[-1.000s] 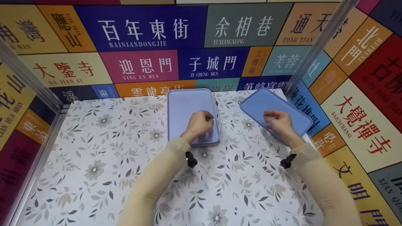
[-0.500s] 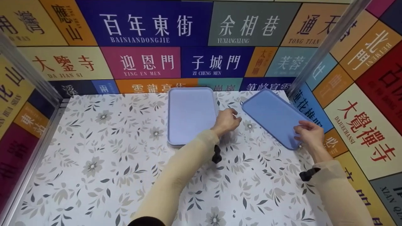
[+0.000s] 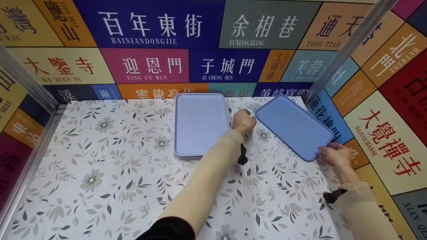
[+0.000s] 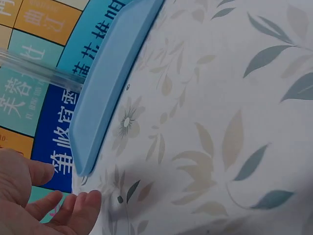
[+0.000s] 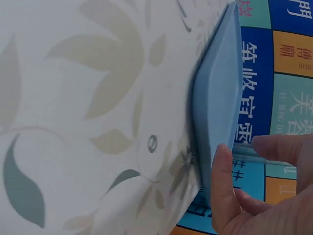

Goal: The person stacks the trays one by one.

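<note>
Two shallow rectangular blue trays lie on the table. The lighter tray [image 3: 201, 125] stands left of centre, its long sides running front to back. To its right, the darker tray [image 3: 295, 126] is turned at an angle. My left hand [image 3: 244, 120] is between the two, beside the lighter tray's right rim and holding nothing; the left wrist view shows its thumb apart from loosely bent fingers [image 4: 88, 208]. My right hand [image 3: 337, 156] is at the near right corner of the angled tray. In the right wrist view a finger [image 5: 222, 183] overlaps that tray's edge, with the thumb spread away.
A white floral cloth [image 3: 133, 186] covers the table. Panels with large Chinese characters [image 3: 150, 26] wall in the back and both sides, and the angled tray lies close to the right wall [image 3: 377, 123]. Metal posts [image 3: 350, 43] mark the corners.
My left hand has moved right, off the lighter tray into the gap between the trays. My right hand has moved from over the angled tray to its near right corner.
</note>
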`<state>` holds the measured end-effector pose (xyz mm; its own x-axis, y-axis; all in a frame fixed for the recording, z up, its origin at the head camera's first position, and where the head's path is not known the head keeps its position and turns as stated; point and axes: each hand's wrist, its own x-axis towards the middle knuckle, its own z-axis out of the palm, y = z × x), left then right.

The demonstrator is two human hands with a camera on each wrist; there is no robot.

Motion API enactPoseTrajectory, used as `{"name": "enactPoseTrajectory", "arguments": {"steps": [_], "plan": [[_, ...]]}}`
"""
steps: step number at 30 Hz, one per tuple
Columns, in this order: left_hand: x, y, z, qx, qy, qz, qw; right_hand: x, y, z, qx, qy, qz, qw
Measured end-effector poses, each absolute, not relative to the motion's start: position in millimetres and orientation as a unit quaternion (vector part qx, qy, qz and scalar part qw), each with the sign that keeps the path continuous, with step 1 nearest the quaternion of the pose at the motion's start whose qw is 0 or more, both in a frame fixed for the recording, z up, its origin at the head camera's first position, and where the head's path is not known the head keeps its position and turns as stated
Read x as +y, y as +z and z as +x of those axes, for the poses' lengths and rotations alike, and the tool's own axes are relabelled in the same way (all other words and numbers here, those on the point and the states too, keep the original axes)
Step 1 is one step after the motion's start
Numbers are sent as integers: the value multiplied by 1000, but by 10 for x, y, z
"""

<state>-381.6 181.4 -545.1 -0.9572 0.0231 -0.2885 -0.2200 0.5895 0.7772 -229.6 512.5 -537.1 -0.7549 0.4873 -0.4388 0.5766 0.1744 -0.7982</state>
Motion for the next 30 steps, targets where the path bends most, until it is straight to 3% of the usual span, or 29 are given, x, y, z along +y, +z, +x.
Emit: {"name": "enactPoseTrajectory", "arguments": {"steps": [5,10,16,23,30], "plan": [[1922,-5326,-3789,882,454,-67,104,5129,-5439,-2264,764,-548,335,64],[2127,-5364,-3799,886,454,-47,85,5162,-5480,-2195,742,-575,342,48],[2281,-5520,-3834,869,480,-48,106,5150,-5576,-2153,730,-580,360,34],[2446,-6081,-4204,862,489,1,136,5073,-5684,-2211,752,-550,361,25],[2432,-6072,-4334,853,493,5,170,5066,-5652,-2323,762,-539,359,25]]}}
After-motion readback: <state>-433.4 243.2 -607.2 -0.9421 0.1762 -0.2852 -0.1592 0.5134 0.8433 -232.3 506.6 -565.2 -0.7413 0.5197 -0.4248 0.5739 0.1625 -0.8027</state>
